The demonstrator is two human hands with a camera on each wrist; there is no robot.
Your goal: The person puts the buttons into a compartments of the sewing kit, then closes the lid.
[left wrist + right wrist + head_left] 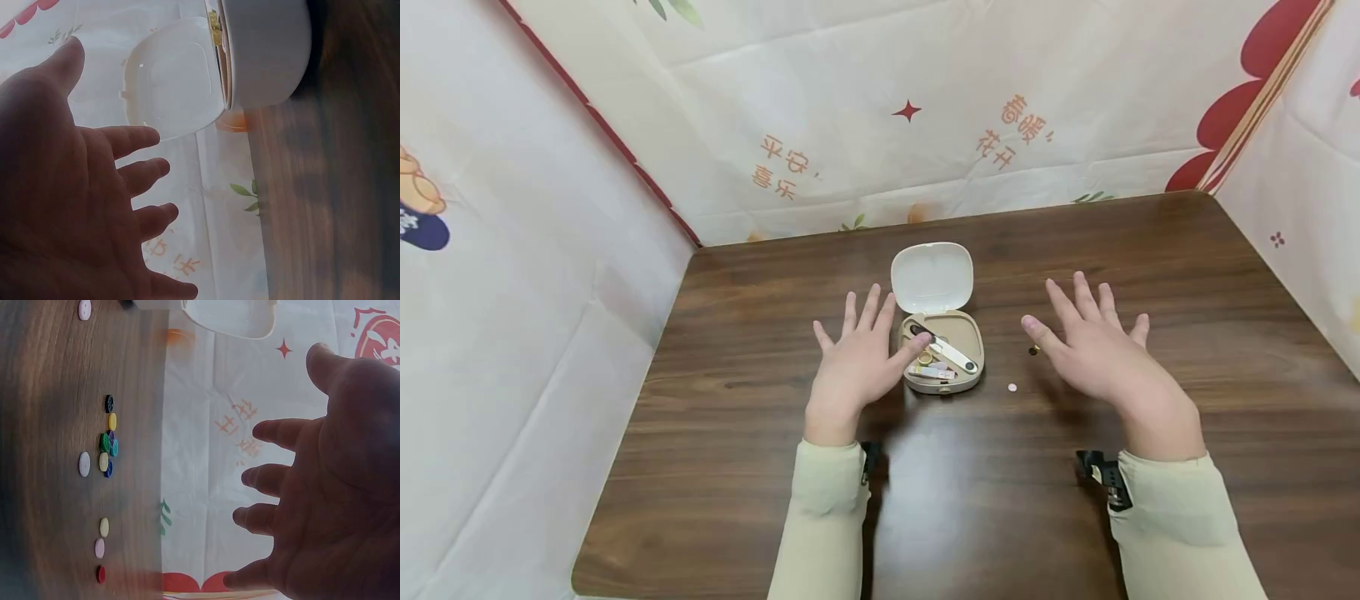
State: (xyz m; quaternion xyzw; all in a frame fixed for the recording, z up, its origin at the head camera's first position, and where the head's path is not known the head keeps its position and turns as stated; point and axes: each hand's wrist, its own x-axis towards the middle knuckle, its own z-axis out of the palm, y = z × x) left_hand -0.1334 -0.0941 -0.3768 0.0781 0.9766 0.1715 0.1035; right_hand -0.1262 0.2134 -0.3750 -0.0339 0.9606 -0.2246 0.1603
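A small beige case (974, 337) stands on the table with its white lid (932, 279) raised. Inside lie a slim white-and-black tool (957, 357), a gold ring-like piece (925, 357) and a small labelled tube (931, 372). My left hand (859, 367) hovers at the case's left side, fingers spread, its thumb overlapping the case in the head view. To the right, my right hand (1101, 354) is held over the table, fingers spread and holding nothing. Several buttons lie under it, among them a green button (104, 442) and a red button (100, 574); it hides most of them in the head view.
A pale button (1012, 387) lies between the case and my right hand. The brown wooden table (737, 400) meets a printed white cloth (850, 100) at the back, with more cloth at both sides. A black wrist mount (1108, 479) sits at the right cuff.
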